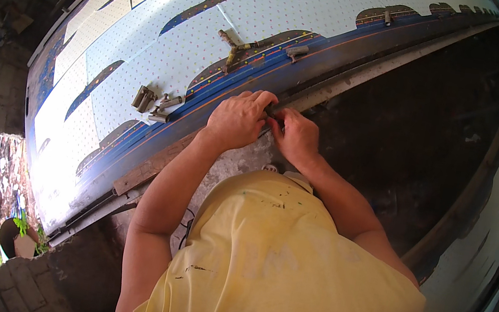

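Observation:
At the near edge of a long table, my left hand (239, 118) and my right hand (296, 139) meet, fingers closed and almost touching. Something small and dark shows between the fingertips, too covered to name. Just beyond them runs the table's blue border (261, 81), with a metal rail (338, 90) along its side. Pale dotted sheets (135, 76) with dark curved gaps between them cover the top. To the left of my left hand lie several short metal tube-like pieces (143, 99). Farther off is a worn, branched yellow-brown tool (234, 49).
A grey metal piece (296, 52) rests on the blue border, and another small one (387, 18) lies farther along. A second long table (473, 270) stands at right, past a dark floor (412, 116). A wooden board (142, 177) runs under the near edge at left.

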A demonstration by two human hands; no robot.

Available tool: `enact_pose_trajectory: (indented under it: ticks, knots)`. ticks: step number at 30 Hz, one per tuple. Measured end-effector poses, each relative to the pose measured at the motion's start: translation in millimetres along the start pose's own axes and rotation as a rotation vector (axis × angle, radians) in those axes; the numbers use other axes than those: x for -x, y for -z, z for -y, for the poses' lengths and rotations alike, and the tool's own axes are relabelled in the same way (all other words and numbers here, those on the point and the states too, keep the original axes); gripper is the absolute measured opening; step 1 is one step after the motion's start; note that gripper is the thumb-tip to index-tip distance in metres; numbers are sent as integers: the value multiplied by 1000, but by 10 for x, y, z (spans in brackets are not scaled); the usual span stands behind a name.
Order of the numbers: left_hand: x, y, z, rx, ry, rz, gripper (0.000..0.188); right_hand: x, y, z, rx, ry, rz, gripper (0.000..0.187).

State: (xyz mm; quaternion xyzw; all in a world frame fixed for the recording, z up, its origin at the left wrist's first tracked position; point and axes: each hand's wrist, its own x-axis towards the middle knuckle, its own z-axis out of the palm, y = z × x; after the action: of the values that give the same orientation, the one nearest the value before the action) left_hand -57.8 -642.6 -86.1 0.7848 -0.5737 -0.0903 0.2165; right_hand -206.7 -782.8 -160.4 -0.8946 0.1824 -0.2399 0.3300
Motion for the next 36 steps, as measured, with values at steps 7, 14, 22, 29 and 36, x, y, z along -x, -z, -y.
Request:
enact_pose_trajectory:
  ticks: [7, 14, 22, 29, 36]
  knots:
    - [-4, -19, 6, -30, -18, -12, 45, -67, -36, -50, -218, -250, 163, 24]
    - [5, 11, -12, -44, 30, 40, 45, -835, 526, -130, -225, -65, -46, 14]
    - [21, -81, 83, -34, -3, 19, 56, -1996, -217, 23, 463, 612, 308, 49]
    - [-5, -76, 37, -75, 44, 53, 61, -2439, -566, 38, 508, 759, 459, 48]
    - [29, 25, 20, -23, 63, 89, 55, -2146, -193, 143, 216, 473, 242, 46]
